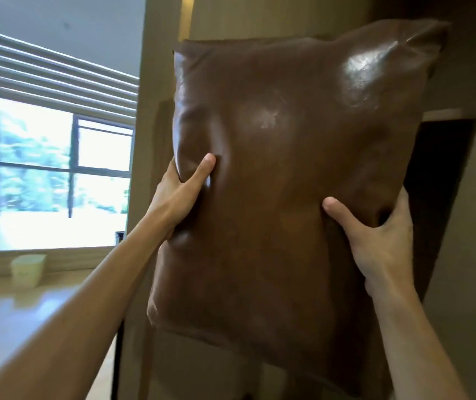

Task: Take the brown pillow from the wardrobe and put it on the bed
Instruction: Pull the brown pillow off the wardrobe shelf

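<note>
The brown pillow [286,174] is large, shiny and leather-like, held upright in the air in front of the wardrobe [161,67]. My left hand [179,192] grips its left edge, thumb pressed into the front face. On the pillow's right edge my right hand [381,238] is clamped, thumb on the front and fingers behind. The pillow hides most of the wardrobe's opening; a dark compartment [438,183] shows at its right. No bed is in view.
A bright window [58,157] with raised blinds fills the left. Below it runs a pale counter [14,313] with a small cream tub [27,269] on it. The wardrobe's tan side panel rises behind the pillow's left edge.
</note>
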